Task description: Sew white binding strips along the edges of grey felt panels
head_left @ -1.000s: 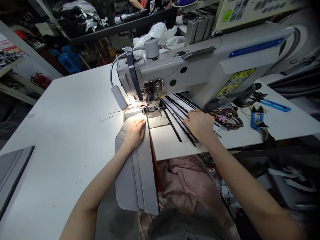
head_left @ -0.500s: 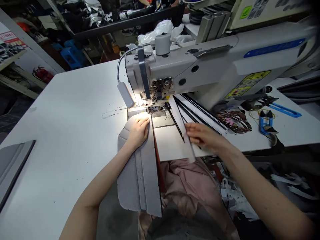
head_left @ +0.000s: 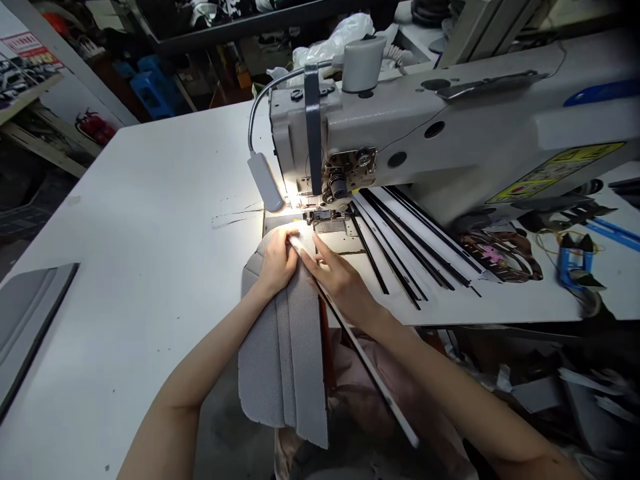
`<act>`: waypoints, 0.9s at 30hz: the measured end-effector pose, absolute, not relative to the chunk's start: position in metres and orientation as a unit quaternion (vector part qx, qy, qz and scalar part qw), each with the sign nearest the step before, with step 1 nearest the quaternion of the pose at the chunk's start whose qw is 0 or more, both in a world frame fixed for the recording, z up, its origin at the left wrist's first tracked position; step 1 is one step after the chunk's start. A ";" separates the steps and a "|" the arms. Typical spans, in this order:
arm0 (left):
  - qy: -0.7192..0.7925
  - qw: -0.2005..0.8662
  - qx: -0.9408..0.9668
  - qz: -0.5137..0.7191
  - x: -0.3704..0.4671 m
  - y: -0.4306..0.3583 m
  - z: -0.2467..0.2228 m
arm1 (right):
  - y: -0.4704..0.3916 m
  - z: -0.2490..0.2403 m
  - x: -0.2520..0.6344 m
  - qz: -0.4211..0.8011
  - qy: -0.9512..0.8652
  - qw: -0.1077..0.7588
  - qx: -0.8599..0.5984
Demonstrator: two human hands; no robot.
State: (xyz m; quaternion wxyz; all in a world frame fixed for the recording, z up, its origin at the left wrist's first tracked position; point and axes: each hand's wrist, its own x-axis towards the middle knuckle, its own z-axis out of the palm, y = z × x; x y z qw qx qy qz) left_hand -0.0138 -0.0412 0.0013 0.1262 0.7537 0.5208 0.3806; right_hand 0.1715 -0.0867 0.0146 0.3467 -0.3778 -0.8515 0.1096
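A grey padded fabric panel (head_left: 280,360) with stitched lines lies under the sewing machine's needle area, its lower part hanging over the table edge. My left hand (head_left: 277,263) is closed on the panel's upper part, its fingertips touching the top end of a long white strip with a dark edge (head_left: 373,373). My right hand (head_left: 345,287) grips that strip near its top, thumb and fingers closed, against the panel's right edge. The strip's lower end hangs free over my lap. The sewing machine's presser foot (head_left: 310,217) stands just beyond my fingers.
Several black-edged strips (head_left: 410,247) lie right of the needle under the machine arm (head_left: 480,133). A lit lamp (head_left: 266,181) hangs left of the needle. Another grey panel (head_left: 30,320) lies at the table's left. Blue-handled snips (head_left: 567,260) and a brown patterned item (head_left: 500,257) sit right.
My right hand has brought the white strip leftward from beside the other strips to the panel's top right edge. My left hand stays on the panel, fingers now meeting the strip. The view has shifted slightly.
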 end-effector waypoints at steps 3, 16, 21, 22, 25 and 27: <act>0.525 0.090 0.752 0.389 -0.013 -0.043 0.001 | -0.081 0.007 0.158 -0.012 -0.880 0.249 -0.404; 0.470 0.060 0.822 0.316 -0.007 -0.047 0.007 | -0.099 -0.004 0.144 -0.065 -0.851 0.266 -0.448; 0.492 0.076 0.822 0.278 -0.007 -0.044 0.005 | -0.089 -0.001 0.138 -0.036 -0.850 0.255 -0.459; 0.487 0.083 0.822 0.285 -0.007 -0.044 0.005 | -0.088 0.001 0.139 -0.038 -0.848 0.254 -0.463; 0.458 0.108 0.826 0.311 -0.007 -0.044 0.008 | -0.088 0.007 0.144 -0.031 -0.855 0.244 -0.456; 0.434 0.116 0.838 0.311 -0.007 -0.045 0.010 | -0.089 0.008 0.149 -0.017 -0.873 0.231 -0.429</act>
